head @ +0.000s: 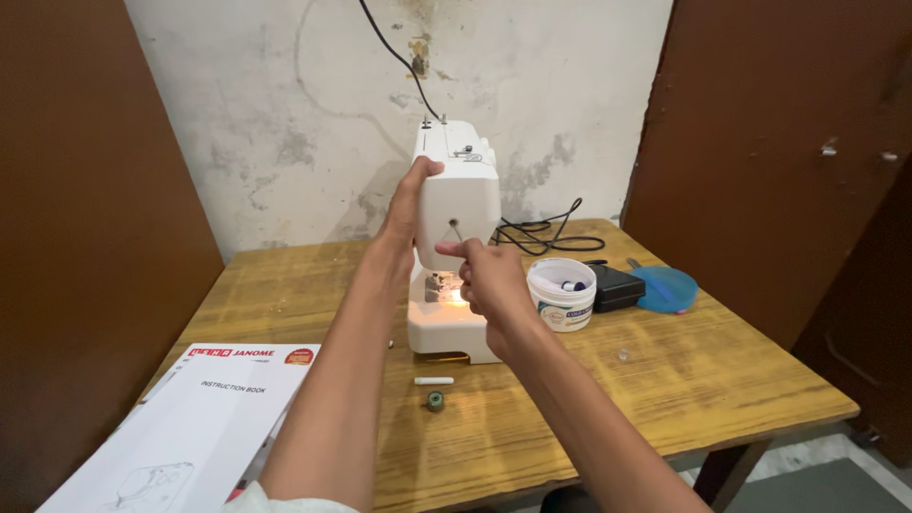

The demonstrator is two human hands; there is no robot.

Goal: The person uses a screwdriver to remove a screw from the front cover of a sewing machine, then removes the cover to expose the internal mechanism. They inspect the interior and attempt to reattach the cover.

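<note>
A white sewing machine (463, 204) stands on the wooden table (703, 370), its end facing me and its work light glowing at the needle area. My left hand (408, 204) is pressed against the machine's upper left side. My right hand (486, 275) is in front of the end cover, with fingers pinched as if on a thin thread near the small lever; the thread itself is too fine to see. On the table in front of the machine lie a small white spool pin (433, 381) and a green bobbin (435, 401).
A white tub (560, 294) with small items stands right of the machine, then a black foot pedal (616, 285) and a blue round lid (665, 288). Black cables (541, 233) coil behind. A white instruction booklet (204, 418) lies at the left front edge. Brown doors flank the table.
</note>
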